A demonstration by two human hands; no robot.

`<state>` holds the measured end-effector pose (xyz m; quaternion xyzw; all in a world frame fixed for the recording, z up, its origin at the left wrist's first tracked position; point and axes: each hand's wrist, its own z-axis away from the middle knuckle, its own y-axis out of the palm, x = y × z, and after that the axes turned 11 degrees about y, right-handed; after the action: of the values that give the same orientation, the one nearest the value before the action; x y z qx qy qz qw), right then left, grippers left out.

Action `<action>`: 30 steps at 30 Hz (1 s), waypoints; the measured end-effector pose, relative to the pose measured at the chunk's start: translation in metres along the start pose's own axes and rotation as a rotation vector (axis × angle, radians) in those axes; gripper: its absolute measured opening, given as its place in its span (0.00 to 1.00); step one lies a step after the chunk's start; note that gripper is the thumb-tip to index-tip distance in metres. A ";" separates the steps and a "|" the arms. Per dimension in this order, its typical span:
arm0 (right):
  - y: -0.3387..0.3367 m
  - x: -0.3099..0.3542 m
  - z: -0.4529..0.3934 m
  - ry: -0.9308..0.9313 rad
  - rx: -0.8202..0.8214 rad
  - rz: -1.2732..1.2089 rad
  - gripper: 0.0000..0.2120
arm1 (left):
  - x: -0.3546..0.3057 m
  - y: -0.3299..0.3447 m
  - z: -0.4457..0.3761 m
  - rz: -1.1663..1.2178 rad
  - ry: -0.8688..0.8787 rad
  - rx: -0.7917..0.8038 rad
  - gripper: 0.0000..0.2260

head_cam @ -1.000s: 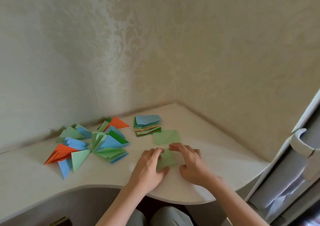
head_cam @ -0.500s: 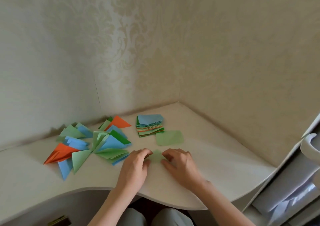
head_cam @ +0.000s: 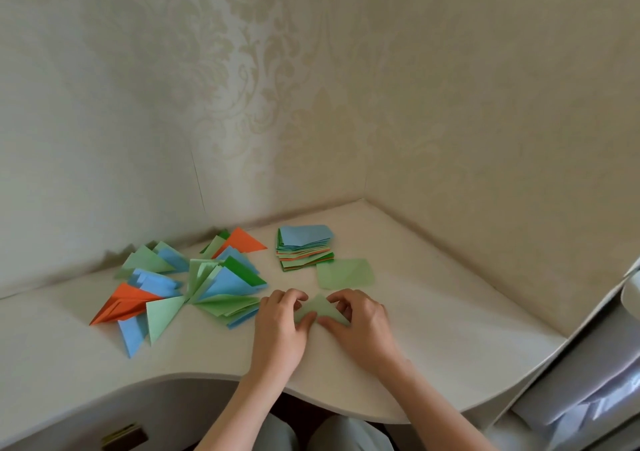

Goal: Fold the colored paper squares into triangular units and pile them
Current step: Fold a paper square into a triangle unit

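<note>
A light green paper (head_cam: 318,307), folded to a triangle with its tip pointing away from me, lies on the white desk (head_cam: 433,339). My left hand (head_cam: 282,326) pinches its left side with curled fingers and thumb. My right hand (head_cam: 358,322) pinches its right side the same way. A loose light green square (head_cam: 346,273) lies just beyond. Behind that stands a stack of unfolded colored squares (head_cam: 304,247), blue on top. To the left spreads a pile of folded triangular units (head_cam: 187,284) in green, blue and orange.
The desk fits into a corner of two patterned walls (head_cam: 450,121). Its curved front edge (head_cam: 207,378) runs just below my wrists. A white cabinet door (head_cam: 588,364) stands at the right. A small dark object (head_cam: 124,435) shows under the desk at lower left.
The green paper went from a flat sheet pressed under my hands to a small triangle pinched between both hands. My hands moved slightly left and closer together. The view tilted a little.
</note>
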<state>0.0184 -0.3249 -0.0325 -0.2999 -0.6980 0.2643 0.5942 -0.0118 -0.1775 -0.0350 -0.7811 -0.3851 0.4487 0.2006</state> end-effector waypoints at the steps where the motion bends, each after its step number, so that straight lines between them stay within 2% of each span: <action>1: 0.000 0.001 -0.001 0.022 0.018 -0.001 0.17 | 0.001 0.000 -0.001 0.034 -0.025 0.000 0.09; 9: -0.016 -0.003 -0.011 0.086 0.189 -0.127 0.16 | 0.013 -0.009 -0.004 0.142 -0.073 0.013 0.08; 13: -0.021 -0.010 -0.008 0.080 0.191 -0.166 0.14 | 0.014 -0.012 -0.003 0.119 -0.077 0.010 0.11; 19: -0.019 -0.008 -0.002 0.036 0.159 -0.172 0.12 | -0.005 -0.005 -0.005 -0.170 0.001 0.056 0.09; 22: -0.019 -0.008 0.000 0.019 0.143 -0.175 0.12 | -0.016 0.003 -0.007 -0.275 -0.041 0.120 0.13; 27: -0.019 -0.008 0.002 0.013 0.118 -0.203 0.12 | -0.018 0.005 -0.018 -0.095 -0.199 0.160 0.16; 30: -0.018 -0.010 0.003 0.028 0.094 -0.231 0.12 | -0.018 0.004 -0.017 -0.073 -0.154 0.174 0.13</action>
<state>0.0148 -0.3443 -0.0262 -0.1932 -0.7065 0.2223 0.6436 -0.0011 -0.1938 -0.0190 -0.7095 -0.3873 0.5315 0.2534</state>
